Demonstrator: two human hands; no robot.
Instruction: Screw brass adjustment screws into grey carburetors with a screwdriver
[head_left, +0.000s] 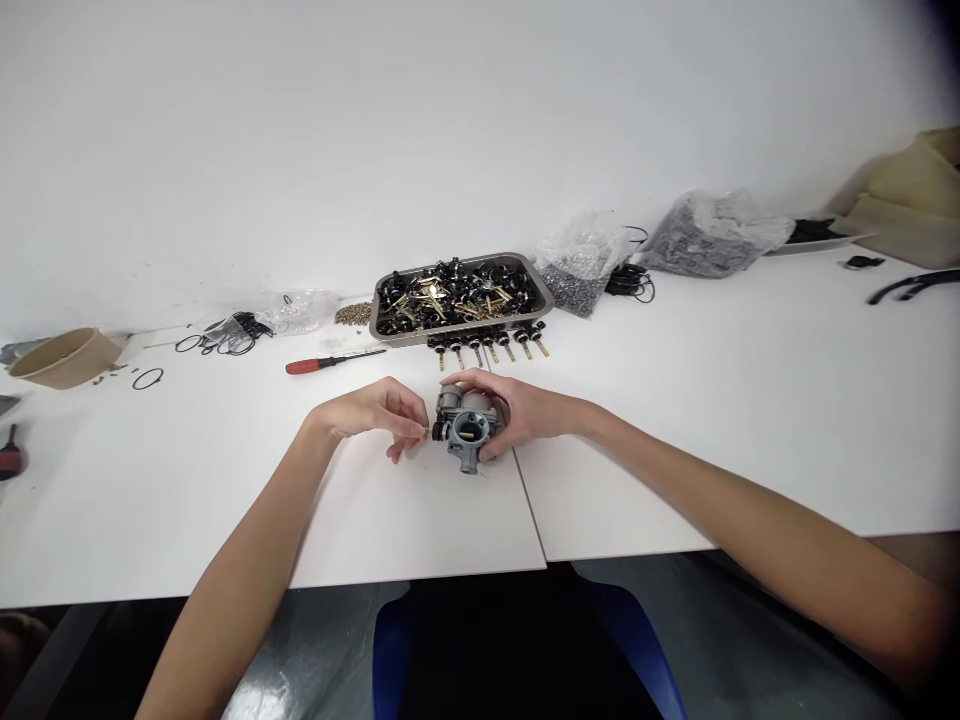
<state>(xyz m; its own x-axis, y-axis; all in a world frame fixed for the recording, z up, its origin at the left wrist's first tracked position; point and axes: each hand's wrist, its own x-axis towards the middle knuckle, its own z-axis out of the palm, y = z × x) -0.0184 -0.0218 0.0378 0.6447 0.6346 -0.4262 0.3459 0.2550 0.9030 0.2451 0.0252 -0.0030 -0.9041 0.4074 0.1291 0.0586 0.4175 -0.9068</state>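
A grey metal carburetor (471, 432) stands on the white table near its front, its round bore facing me. My right hand (517, 410) is closed around its right side and top, steadying it. On its left side sits a black fitting (440, 431). My left hand (386, 415) pinches a small brass-coloured part (428, 432) against that fitting; the fingertips hide most of it, so its exact kind cannot be made out. Just behind, several black-topped pieces with brass strips (495, 346) lie in a row.
A metal tray (375, 335) heaped with black and brass pieces stands behind. Left of it are a red-handled screwdriver (304, 367), small brass pieces (352, 314), black rings (148, 379) and a tan container (67, 360). Plastic bags (577, 265) of dark parts line the back right. A seam divides the table.
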